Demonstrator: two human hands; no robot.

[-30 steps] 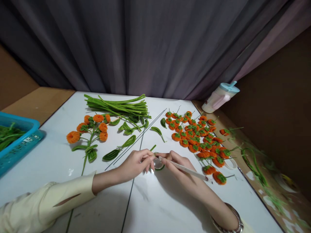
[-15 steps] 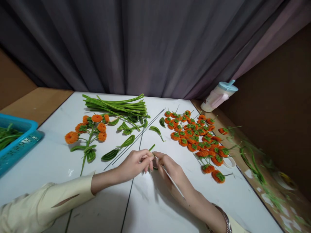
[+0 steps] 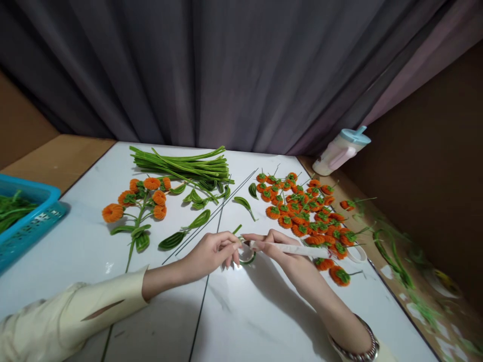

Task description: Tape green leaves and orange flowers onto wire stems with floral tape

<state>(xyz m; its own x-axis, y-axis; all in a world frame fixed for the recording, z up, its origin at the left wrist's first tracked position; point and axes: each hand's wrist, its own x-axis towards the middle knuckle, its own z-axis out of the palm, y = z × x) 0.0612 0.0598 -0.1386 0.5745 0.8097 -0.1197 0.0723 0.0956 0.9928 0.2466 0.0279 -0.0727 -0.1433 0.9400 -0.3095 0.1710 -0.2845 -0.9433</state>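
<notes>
My left hand (image 3: pixel 216 254) is closed in a pinch on a short green stem (image 3: pixel 237 229), whose tip sticks out beyond the fingers. Facing it, my right hand (image 3: pixel 285 251) grips one end of a long, flat white strip (image 3: pixel 296 249); the strip stretches right over the orange pieces, and its exact kind is unclear. The fingertips of both hands nearly meet. Under them, a round thing with a green rim (image 3: pixel 248 260) is partly hidden. Fuzzy green leaves (image 3: pixel 243 203) lie just beyond the hands.
Left lies an assembled branch with orange fruits (image 3: pixel 138 216). Green stems (image 3: pixel 181 163) are bundled at the back, beside thin dark wires (image 3: pixel 215 216). Many loose orange fruits (image 3: pixel 302 206) cover the right. A blue basket (image 3: pixel 41 193), a lidded cup (image 3: pixel 337 153) and a white ring (image 3: pixel 357 254) flank them.
My right hand has turned, and the white strip has swung from pointing toward me to pointing right. The left hand keeps its pinch in nearly the same place.
</notes>
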